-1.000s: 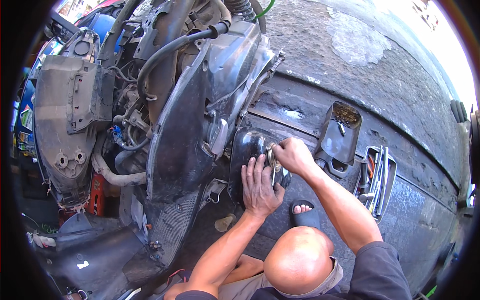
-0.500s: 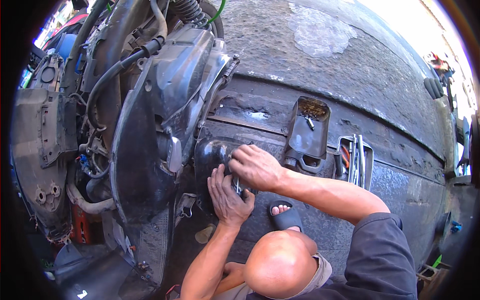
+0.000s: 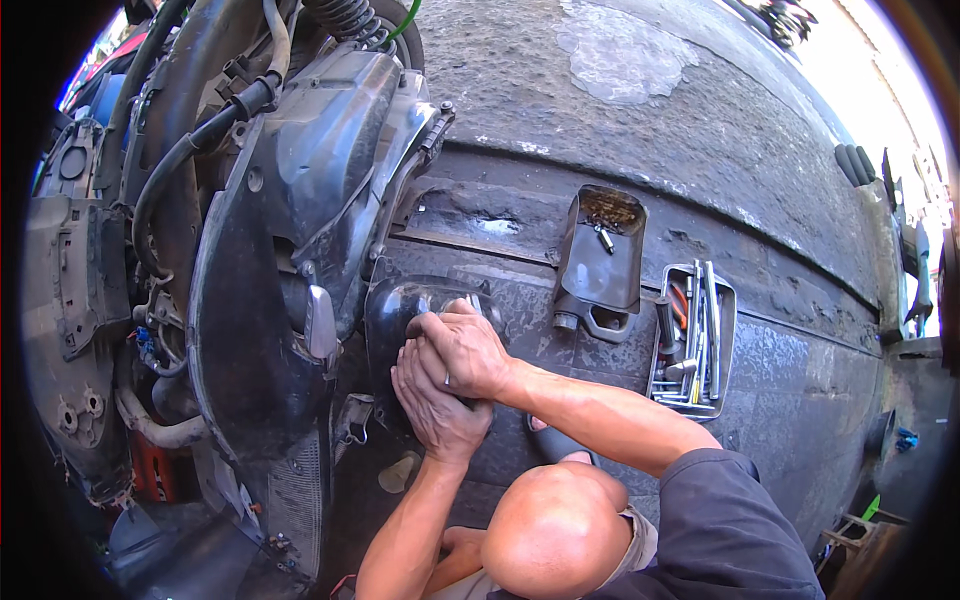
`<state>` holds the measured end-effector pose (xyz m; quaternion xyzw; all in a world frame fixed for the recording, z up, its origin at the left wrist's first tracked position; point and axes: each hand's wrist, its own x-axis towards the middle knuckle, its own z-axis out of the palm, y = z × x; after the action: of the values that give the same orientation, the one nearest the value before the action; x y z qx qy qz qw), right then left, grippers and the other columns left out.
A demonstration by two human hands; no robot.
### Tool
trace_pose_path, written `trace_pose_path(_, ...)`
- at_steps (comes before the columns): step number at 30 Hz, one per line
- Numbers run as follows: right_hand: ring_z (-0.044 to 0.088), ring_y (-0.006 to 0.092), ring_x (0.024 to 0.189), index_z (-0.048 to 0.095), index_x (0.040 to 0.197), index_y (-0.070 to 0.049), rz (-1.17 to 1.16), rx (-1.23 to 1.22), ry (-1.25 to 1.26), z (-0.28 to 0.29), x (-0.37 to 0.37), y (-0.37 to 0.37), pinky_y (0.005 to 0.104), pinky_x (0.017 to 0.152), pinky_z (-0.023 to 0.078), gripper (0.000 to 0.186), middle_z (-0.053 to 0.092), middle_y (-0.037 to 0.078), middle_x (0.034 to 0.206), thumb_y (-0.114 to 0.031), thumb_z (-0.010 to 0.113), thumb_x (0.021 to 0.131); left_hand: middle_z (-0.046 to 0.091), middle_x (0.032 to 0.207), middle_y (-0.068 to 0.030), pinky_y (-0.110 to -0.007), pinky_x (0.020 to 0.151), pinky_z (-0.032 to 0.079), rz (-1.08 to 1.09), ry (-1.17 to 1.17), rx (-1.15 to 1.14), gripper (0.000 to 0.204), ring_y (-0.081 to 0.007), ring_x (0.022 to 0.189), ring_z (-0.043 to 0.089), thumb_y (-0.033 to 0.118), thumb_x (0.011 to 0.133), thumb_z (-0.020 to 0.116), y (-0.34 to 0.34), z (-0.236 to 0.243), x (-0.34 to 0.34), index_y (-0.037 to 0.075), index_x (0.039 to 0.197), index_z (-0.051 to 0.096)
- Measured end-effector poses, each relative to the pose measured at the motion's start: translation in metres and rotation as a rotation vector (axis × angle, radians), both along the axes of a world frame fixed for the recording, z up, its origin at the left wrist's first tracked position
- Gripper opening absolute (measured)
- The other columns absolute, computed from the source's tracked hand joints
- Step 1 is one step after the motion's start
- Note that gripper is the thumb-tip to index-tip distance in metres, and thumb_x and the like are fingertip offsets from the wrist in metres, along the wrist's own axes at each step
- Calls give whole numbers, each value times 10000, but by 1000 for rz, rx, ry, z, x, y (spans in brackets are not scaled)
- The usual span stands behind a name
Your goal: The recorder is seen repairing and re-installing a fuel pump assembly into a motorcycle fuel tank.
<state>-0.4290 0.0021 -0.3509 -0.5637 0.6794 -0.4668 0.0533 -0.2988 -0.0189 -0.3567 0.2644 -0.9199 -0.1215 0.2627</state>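
Note:
A rounded, glossy black part (image 3: 388,300) lies on the ground beside a partly stripped scooter (image 3: 290,220). My left hand (image 3: 440,412) rests on this part, its fingers stretched forward and close together. Over it lies my right hand (image 3: 470,350), curled closed, its fingers bent toward the black part. A small bit of shiny metal shows at the right hand's lower edge. What the right hand grips is mostly covered by the hand itself.
An open-sided black oil container (image 3: 600,275) with dark residue and a small metal socket (image 3: 605,239) lies to the right. Nearer stands a metal tray (image 3: 730,330) of several wrenches and bars. Below my hands is a bald head (image 3: 550,520).
My right hand has moved down and left, from beside my left hand to on top of it. The metal tool seen between the hands is now mostly hidden. The whole view has shifted slightly.

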Motion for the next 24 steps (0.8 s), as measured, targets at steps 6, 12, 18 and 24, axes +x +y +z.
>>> trace_pose_path(6, 656, 321, 717, 607, 1011, -23, -109, 70, -114, 10, 5, -3, 413, 770, 456, 183, 676, 120, 729, -133, 605, 864, 418, 1489, -244, -565, 1202, 267, 13, -11, 33, 992, -419, 1422, 396, 383, 779, 766, 1, -1, 1, -68, 1510, 268)
trace_pose_path(12, 619, 233, 659, 626, 993, -74, 108, -48, 243, 2, -14, 2, 381, 712, 441, 233, 617, 54, 669, -150, 682, 780, 423, 1483, -257, -578, 1201, 267, 24, 19, 51, 918, -436, 1422, 387, 350, 774, 747, 2, -1, 5, -64, 1472, 317)
trace_pose_path(18, 684, 341, 709, 625, 1087, -54, -371, 264, -183, -2, -31, 50, 463, 719, 510, 252, 684, 136, 746, -175, 680, 873, 427, 1460, -296, -607, 1184, 275, -16, 14, 31, 788, -484, 1374, 405, 197, 738, 670, 2, 2, 2, -59, 1422, 374)
trace_pose_path(24, 705, 428, 1009, 616, 1275, -15, -963, 622, -518, -78, -44, 196, 489, 883, 533, 429, 718, 277, 1047, -294, 619, 949, 438, 1459, -291, -600, 1170, 305, -9, 25, -24, 711, -487, 1365, 420, 188, 762, 637, 2, 9, 0, -68, 1386, 410)
